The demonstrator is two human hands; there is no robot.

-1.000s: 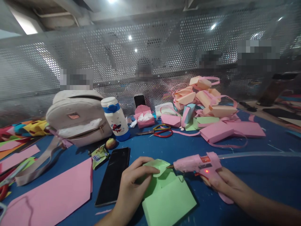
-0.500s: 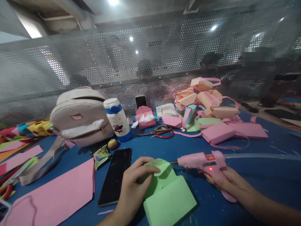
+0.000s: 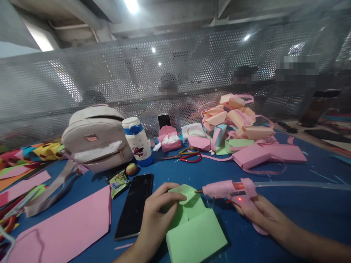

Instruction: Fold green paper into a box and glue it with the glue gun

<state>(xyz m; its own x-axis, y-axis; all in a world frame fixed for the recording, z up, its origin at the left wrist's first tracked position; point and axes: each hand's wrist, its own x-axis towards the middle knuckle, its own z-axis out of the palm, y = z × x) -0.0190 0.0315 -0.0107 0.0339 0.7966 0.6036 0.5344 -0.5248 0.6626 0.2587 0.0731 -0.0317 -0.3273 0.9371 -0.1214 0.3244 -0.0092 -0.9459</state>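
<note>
Green paper pouch (image 3: 197, 235) mid-worktop, toward near edge; left fingers (image 3: 171, 197) pinching its flap. Right hand (image 3: 263, 212) wrapped round pink glue gun (image 3: 223, 190), nozzle at flap. Worktop (image 3: 309, 204) is blue, pale scratches or strands at right. Pink sheets (image 3: 63, 230) near-left corner. Backpack (image 3: 79, 144) and paper-box pile (image 3: 241, 120) toward far edge. Beyond: perforated metal screen (image 3: 115, 80), grey beamed ceiling (image 3: 175, 18).

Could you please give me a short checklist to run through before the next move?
1. Left hand holding the flap of the green paper box: ok.
2. Right hand gripping the pink glue gun: ok.
3. Red light lit: ok.
4. Clear glue stick extending from the gun's rear: ok.
5. Nozzle apart from the left hand: ok.
6. Glue on the flap: cannot tell.
</note>
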